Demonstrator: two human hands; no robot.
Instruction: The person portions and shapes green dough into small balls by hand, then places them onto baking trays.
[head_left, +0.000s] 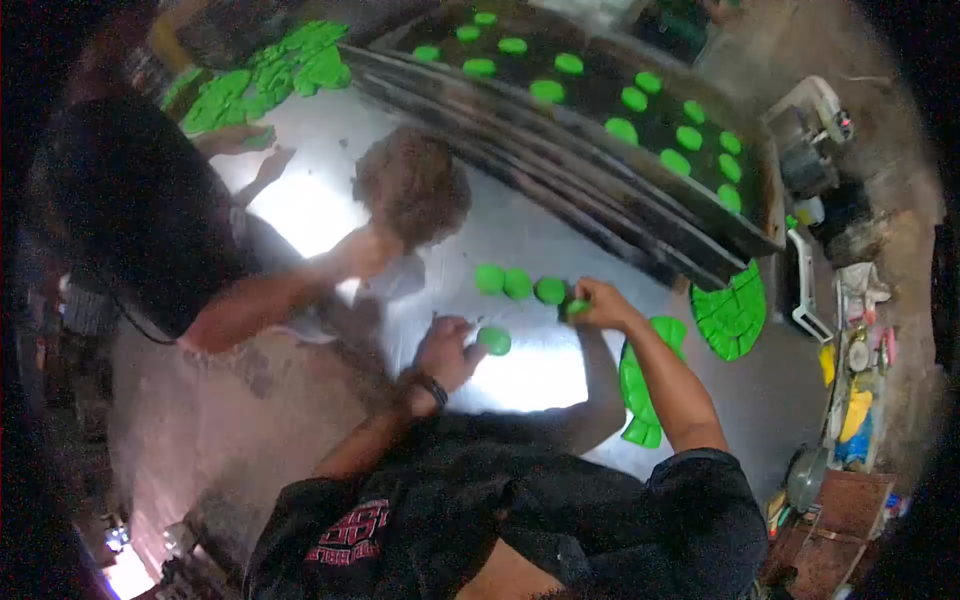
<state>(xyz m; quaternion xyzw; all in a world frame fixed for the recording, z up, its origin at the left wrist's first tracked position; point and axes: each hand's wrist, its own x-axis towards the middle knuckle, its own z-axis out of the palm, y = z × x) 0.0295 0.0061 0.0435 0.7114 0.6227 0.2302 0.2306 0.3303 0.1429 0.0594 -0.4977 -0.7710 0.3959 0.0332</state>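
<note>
My left hand [446, 354], with a dark band at the wrist, has its thumb and fingers closed on a round green dough piece [495, 341] over the shiny metal table [440, 290]. To its right, my right hand [601, 304] pinches a smaller green dough lump [577, 307]. Beside that hand, a row of green dough balls [516, 283] sits on the metal. Under my right forearm lies a long strip of green dough [636, 395], partly covered by the arm. A scored green dough slab [730, 312] rests further right.
Stacked dark trays [610, 180] stand at the back, the top one dotted with green dough rounds. Another person [130, 200] works at the left, arms over the table. Behind them is a heap of green dough [270, 80]. A scale [805, 130] stands at the right.
</note>
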